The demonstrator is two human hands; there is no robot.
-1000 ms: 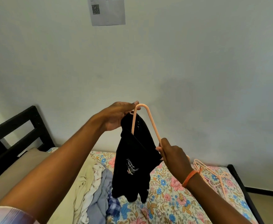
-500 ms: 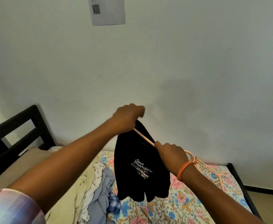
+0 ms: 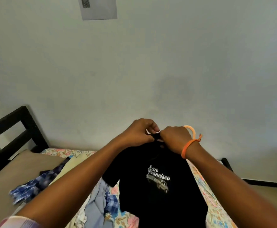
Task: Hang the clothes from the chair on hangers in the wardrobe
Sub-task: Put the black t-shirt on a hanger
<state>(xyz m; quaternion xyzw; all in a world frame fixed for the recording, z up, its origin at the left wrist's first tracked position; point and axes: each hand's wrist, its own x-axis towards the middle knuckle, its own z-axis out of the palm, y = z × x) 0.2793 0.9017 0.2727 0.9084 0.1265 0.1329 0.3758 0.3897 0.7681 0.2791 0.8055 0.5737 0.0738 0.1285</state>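
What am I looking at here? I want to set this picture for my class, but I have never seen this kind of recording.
There is no machine: a person wears a camera on the head, so you look forward and down along their two bare arms. The left hand and the right hand meet at the collar of a black T-shirt, pinching it where the hook of a peach hanger sticks out. The shirt hangs from their grip above a bed with a flowered sheet. More clothes lie in a heap on the bed, left of the shirt. Behind is a plain wall with a sheet of paper stuck to it.
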